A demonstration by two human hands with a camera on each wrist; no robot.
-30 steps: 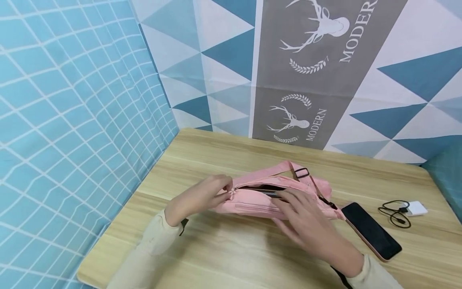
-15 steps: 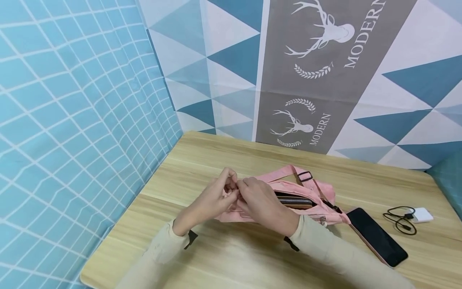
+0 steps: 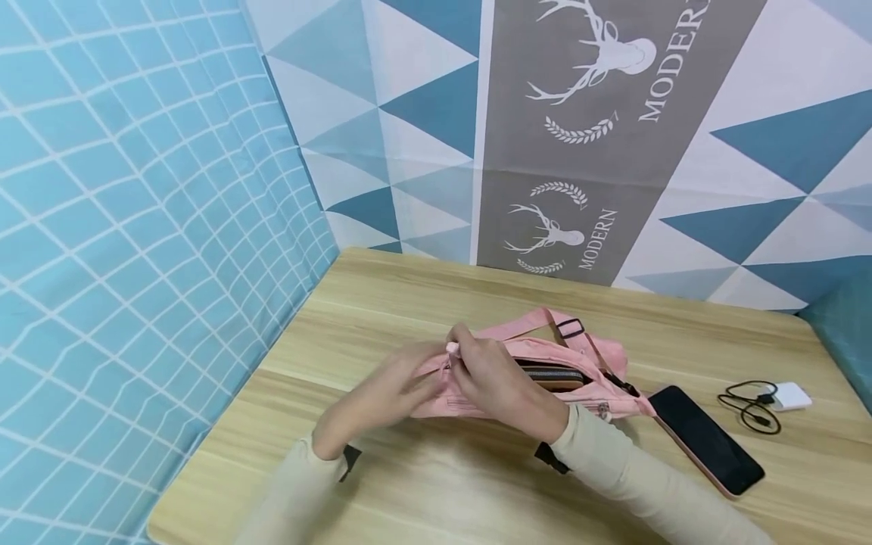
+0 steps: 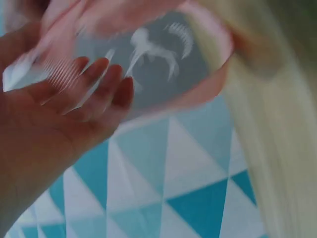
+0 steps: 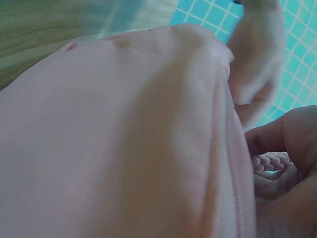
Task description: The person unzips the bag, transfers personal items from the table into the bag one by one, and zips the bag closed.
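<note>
A pink waist bag (image 3: pixel 545 350) lies on the wooden table in the head view, its strap looped behind it. Through the open top pocket a brown zipped pouch (image 3: pixel 560 378) shows. At the bag's left part my right hand (image 3: pixel 502 384) pinches a pink zip pull (image 3: pixel 453 349); the right wrist view shows its braided cord (image 5: pixel 271 161) within the curled fingers. My left hand (image 3: pixel 384 390), blurred, is at the bag's left end. In the left wrist view its fingers (image 4: pixel 99 82) are loosely extended by the pink fabric; whether they touch it is unclear.
A black-screened phone (image 3: pixel 708 439) lies right of the bag. Farther right are a coiled black cable (image 3: pixel 745 409) and a white charger block (image 3: pixel 792 396). Patterned cloth walls (image 3: pixel 422 151) stand behind and left of the table (image 3: pixel 381 291).
My right hand has moved left from the pocket opening to the bag's left end and taken the zip pull. The left hand has loosened its grip there. The brown pouch is now more visible.
</note>
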